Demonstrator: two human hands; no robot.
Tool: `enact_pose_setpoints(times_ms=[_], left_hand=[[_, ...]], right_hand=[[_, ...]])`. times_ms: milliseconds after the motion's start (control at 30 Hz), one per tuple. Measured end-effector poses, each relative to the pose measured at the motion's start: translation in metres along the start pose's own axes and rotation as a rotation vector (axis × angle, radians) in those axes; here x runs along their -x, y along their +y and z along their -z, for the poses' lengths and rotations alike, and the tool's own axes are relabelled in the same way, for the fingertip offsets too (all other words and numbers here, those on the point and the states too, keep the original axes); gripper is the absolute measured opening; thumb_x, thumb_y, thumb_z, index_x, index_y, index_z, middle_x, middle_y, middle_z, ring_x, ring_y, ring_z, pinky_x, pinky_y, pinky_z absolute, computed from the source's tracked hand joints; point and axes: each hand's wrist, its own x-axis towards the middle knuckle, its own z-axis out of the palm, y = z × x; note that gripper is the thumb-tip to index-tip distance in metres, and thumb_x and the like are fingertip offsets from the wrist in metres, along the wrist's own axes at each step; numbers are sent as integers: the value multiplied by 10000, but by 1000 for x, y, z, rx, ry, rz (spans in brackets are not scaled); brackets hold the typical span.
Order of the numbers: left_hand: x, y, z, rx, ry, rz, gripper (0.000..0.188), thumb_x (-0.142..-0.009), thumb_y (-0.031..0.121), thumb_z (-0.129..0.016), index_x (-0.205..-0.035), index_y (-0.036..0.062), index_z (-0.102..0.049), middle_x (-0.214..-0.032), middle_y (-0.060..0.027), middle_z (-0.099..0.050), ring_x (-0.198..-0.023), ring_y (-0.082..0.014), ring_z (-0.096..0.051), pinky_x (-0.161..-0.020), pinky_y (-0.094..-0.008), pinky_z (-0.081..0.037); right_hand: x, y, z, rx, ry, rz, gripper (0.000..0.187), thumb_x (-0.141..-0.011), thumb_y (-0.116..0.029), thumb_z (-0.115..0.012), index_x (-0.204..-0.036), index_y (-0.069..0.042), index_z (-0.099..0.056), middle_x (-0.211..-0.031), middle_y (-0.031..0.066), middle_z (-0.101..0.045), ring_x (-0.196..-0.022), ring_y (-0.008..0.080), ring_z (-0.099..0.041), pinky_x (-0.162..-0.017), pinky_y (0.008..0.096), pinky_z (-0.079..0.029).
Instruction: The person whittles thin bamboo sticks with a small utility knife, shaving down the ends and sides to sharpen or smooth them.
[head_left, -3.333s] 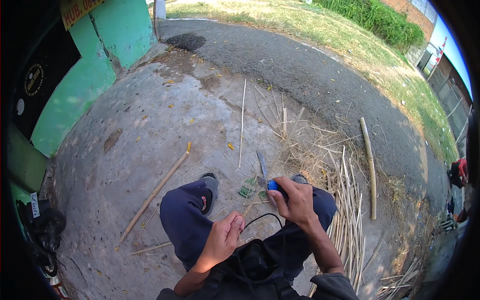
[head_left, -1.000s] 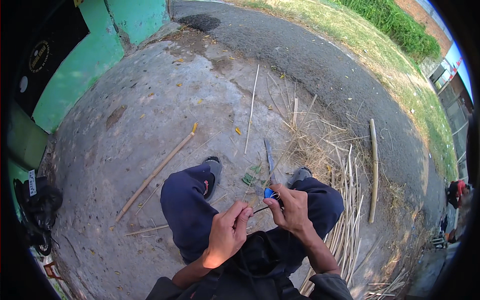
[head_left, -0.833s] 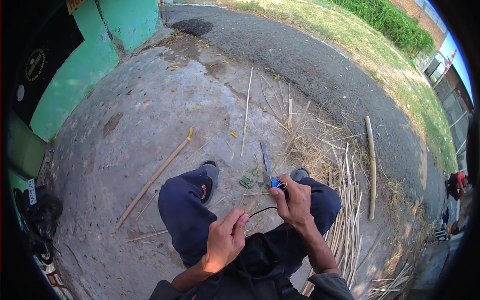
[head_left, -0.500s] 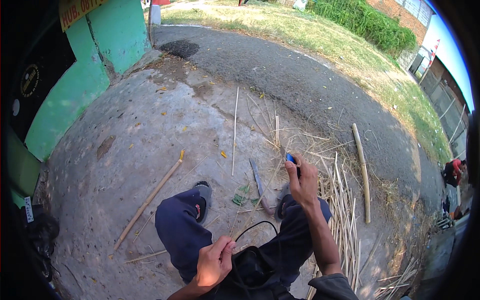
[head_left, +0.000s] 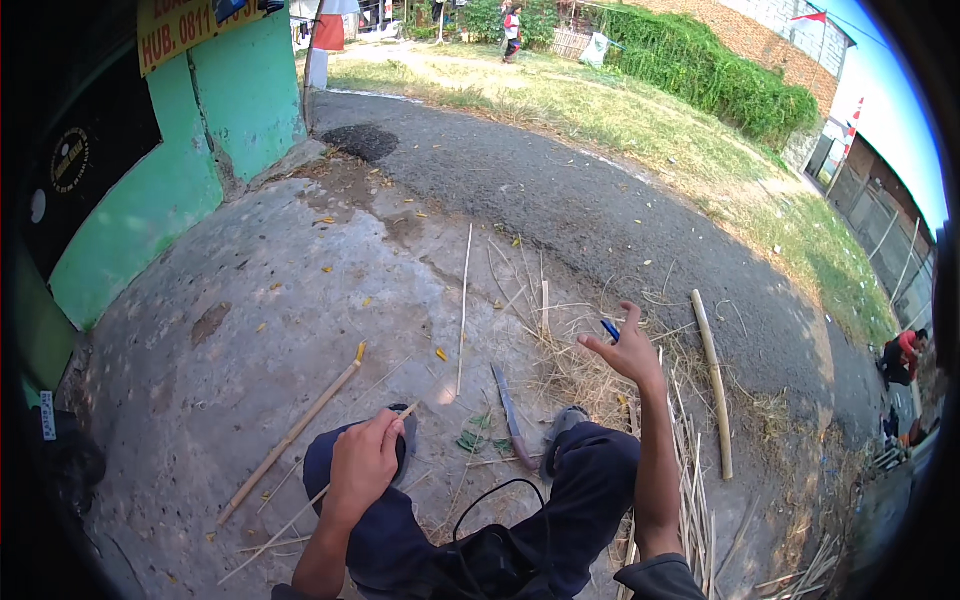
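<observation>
My left hand (head_left: pixel 365 460) is closed around a thin bamboo strip (head_left: pixel 290 540), held slantwise over my left knee; its tip stands out past the fingers. To the right, my right hand (head_left: pixel 635 350) is raised above the straw-like shavings, thumb and forefinger spread. A small blue-handled knife (head_left: pixel 610 328) rests in that hand, the other fingers curled by it; its blade cannot be made out now. Between my feet a machete (head_left: pixel 508 405) with a brown handle lies on the concrete, beside green leaves (head_left: pixel 474 438).
Split bamboo strips (head_left: pixel 690 470) lie in a pile to my right, near a thick pole (head_left: pixel 712 385). Another stick (head_left: pixel 290 440) lies to the left, a thin pale one (head_left: pixel 465 310) ahead. A green wall (head_left: pixel 130 220) stands left; two people are farther off.
My left hand has moved up and left, with the bamboo strip now showing across it. The right hand has shifted right, its thumb and forefinger opening. The view has tilted up.
</observation>
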Motion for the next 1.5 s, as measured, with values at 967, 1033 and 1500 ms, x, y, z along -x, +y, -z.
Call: enact_pose_setpoints(times_ms=[967, 1033, 1500], left_hand=[[-122, 22, -23, -14, 731, -472, 389, -840, 127, -859, -1202, 146, -719, -1309, -57, -643, -1280, -279, -610, -1250, -579, -203], [-119, 21, -23, 50, 765, -486, 436, -841, 150, -874, -1234, 92, -695, -1331, -82, -645, -1311, -293, -604, -1218, -525, -313], [-123, 20, -75, 605, 206, -258, 264, -953, 197, -790, -1194, 89, -789, -1027, -40, -725, -947, -142, -639, -793, -316, -478]], right_hand=[[33, -80, -94, -816, -557, 46, 332, -1082, -345, -645, -992, -32, -707, -772, 11, -662, -605, 89, -555, -559, 279, -400], [34, -82, -94, -1117, -680, -164, 310, -1112, -355, -591, -1021, -67, -660, -780, 43, -666, -483, 41, -403, -462, 249, -274], [61, -119, -104, -1444, -953, -173, 407, -1158, -438, -440, -1104, -80, -626, -874, 102, -722, -438, 34, -281, -433, 236, -218]])
